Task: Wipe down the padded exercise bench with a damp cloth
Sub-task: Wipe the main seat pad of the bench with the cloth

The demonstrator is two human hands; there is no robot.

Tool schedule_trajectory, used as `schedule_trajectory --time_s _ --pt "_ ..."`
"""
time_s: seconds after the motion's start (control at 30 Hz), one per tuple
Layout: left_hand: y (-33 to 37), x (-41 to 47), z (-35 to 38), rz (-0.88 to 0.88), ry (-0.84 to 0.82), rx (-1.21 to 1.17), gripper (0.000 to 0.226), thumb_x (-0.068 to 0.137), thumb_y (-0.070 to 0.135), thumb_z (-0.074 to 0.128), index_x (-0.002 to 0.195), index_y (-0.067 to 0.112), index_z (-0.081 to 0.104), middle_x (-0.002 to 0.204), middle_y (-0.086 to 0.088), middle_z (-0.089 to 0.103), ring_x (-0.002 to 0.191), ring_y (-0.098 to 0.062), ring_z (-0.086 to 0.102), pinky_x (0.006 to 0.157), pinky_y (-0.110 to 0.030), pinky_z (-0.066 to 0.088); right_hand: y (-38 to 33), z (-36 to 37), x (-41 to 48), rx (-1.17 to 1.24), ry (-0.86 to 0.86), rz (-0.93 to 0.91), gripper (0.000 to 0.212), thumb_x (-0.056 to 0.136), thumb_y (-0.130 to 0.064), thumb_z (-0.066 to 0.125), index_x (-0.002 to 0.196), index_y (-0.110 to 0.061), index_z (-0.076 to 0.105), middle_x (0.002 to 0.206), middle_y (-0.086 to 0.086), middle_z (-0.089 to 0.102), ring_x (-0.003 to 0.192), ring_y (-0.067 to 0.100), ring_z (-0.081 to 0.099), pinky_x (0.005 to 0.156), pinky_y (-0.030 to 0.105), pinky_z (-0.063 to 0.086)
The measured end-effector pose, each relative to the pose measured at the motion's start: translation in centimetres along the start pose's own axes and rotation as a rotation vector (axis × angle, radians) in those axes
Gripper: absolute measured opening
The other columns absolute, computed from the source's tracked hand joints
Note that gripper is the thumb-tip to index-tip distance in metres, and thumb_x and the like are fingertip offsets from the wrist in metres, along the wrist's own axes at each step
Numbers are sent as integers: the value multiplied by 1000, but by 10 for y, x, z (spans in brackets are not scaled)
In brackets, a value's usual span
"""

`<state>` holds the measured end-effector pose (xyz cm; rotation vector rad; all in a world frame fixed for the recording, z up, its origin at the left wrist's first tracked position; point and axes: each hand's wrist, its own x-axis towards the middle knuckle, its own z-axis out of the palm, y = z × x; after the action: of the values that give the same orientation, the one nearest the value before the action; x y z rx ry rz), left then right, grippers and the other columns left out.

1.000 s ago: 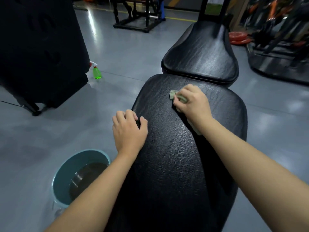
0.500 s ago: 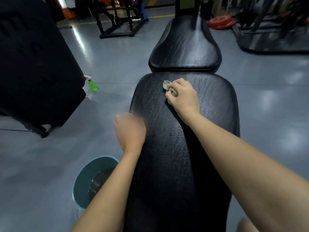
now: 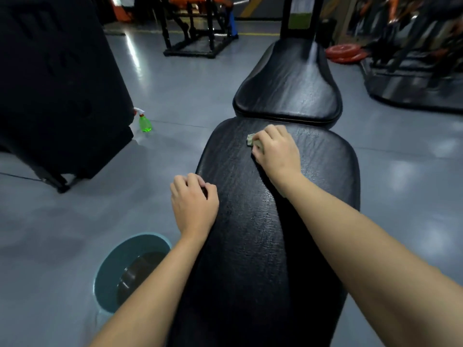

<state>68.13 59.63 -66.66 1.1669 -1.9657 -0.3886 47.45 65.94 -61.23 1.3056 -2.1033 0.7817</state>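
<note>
R hand (image 3: pixel 276 152) grips crumpled cloth (image 3: pixel 250 140) on black bench pad (image 3: pixel 250 234), L hand (image 3: pixel 193 205) curls over pad's left edge.

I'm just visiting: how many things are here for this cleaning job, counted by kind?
Black pads: 2, the near pad and the far pad
Cloth: 1
Teal basin: 1
Green spray bottle: 1
Total: 5
</note>
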Motion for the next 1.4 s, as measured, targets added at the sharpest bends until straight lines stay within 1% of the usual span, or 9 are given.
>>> schedule_trajectory --time_s 0.13,0.23,0.33,0.67,0.83,0.93,1.03,1.27,1.4 --pt "2 2 0 -9 -2 9 15 88 26 57 83 18 45 94 -1 41 89 -26 43 76 -48 47 2 9 30 11 16 160 17 89 -24 62 99 -12 70 103 5 66 106 27 55 89 40 51" --pt "1 4 0 -24 -14 8 15 87 28 55 82 18 45 93 -2 42 89 -28 44 76 -50 48 2 8 27 53 -53 216 20 91 -29 62 104 -14 69 108 1 64 107 24 56 81 36 48" --pt "1 7 0 -56 -50 -12 15 88 32 51 81 19 47 90 -2 46 92 -28 44 79 -50 48 1 0 19 39 -78 140 18 89 -27 63 99 -13 66 104 3 63 103 27 57 75 37 48" --pt "-6 4 -1 -36 -66 -31 16 90 34 51 88 18 51 93 -2 50 97 -27 44 82 -49 47 -29 -16 -69 133 -101 37 21 84 -32 62 89 -12 65 101 4 56 100 28 47 83 40 47" --pt "-5 4 1 -43 -48 -20 16 90 36 49 86 20 49 89 2 50 94 -24 42 81 -46 47 -21 0 -16 -94 22 196 26 86 -35 64 95 -11 68 113 11 55 105 34 47 91 41 39" --pt "-3 7 1 -66 -30 -18 17 89 36 49 84 19 49 86 1 52 92 -26 42 80 -47 46 -22 7 17 -145 -2 306 32 91 -36 58 107 -10 68 120 11 54 111 33 47 95 39 36" --pt "-2 7 0 -71 -34 -41 18 88 36 49 83 19 49 84 1 51 91 -27 43 80 -48 46 -23 6 19 -159 -47 299 34 92 -36 57 113 -11 66 122 11 54 112 33 47 94 39 34" --pt "-7 9 -4 -79 -58 -121 16 89 33 52 82 19 51 84 2 54 91 -26 44 83 -44 45 -45 -23 -74 -40 -89 124 26 85 -32 61 95 -9 67 107 10 56 97 33 46 79 43 43" --pt "-8 -4 -17 -15 -79 -51 14 90 29 57 84 18 53 84 2 54 89 -26 47 82 -45 45 -60 -46 -147 199 -243 -246 21 84 -30 65 93 -12 67 107 6 58 96 33 49 83 46 46"
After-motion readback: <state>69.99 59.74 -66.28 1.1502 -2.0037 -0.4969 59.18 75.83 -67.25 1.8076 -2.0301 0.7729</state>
